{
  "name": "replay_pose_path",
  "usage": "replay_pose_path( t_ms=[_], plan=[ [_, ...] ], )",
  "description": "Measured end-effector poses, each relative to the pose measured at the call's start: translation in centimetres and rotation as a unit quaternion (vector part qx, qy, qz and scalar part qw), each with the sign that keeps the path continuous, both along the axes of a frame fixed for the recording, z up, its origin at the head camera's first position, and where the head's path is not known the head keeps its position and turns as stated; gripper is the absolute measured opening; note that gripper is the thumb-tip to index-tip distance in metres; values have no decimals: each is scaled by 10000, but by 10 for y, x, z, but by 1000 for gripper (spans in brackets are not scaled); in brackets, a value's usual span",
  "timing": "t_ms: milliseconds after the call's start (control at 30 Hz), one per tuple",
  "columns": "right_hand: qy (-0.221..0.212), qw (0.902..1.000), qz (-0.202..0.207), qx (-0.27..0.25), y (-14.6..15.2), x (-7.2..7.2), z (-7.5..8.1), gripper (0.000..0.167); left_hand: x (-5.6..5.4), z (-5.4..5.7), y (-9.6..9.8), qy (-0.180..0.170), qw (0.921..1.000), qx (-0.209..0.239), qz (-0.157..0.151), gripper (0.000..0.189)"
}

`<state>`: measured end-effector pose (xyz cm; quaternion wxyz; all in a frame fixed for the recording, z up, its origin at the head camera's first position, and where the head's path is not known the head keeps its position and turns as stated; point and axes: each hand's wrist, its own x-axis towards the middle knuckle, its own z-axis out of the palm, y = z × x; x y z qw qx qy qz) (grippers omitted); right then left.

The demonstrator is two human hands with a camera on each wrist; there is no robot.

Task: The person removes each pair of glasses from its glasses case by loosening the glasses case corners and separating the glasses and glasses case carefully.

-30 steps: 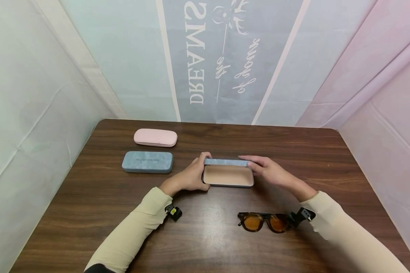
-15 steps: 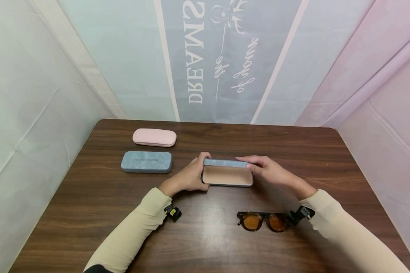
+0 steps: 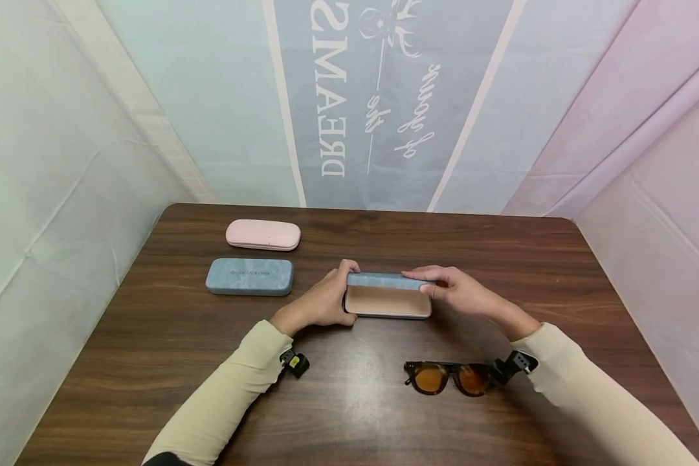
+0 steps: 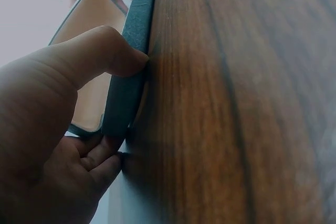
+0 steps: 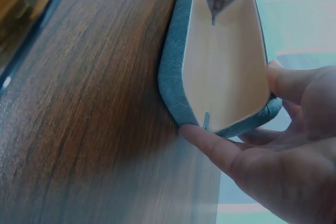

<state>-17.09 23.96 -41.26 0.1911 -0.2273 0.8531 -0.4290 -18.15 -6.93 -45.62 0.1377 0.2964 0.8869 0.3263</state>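
Slightly lowered since the earlier frame, the lid is pinched by the right hand; the case, on the wood-grained table, is gripped at its left end by the left hand. Smooth beige lining is framed by mottled blue covering. A narrow slit, unseen from the head, is revealed from the right wrist.

open case blue, lining beige; sunglass lenses amber; table brown, wood-grained.

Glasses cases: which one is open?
The blue case nearest the sunglasses, its beige lining showing; the other blue case and the pink case are closed.
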Motion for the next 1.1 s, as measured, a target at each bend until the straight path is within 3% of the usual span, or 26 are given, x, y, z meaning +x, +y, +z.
replay_pose_path(
  t_ms=[167, 367, 500, 1100],
  plan=[
    [100, 9999, 32, 6, 1, 2, -1, 39, 0, 0, 0, 13, 10000, 27, -9, 83],
    [1081, 9907, 581, 580, -4, 12, -12, 39, 0, 2, 1, 142, 9998, -8, -109, 72],
    [1370, 9873, 522, 613, -6, 16, -16, 41, 1, 2, 1, 206, 9997, -43, -137, 72],
    [1238, 9880, 544, 752, -7, 14, -15, 41, 1, -3, 1, 219, 9997, -46, -103, 73]
  ],
)
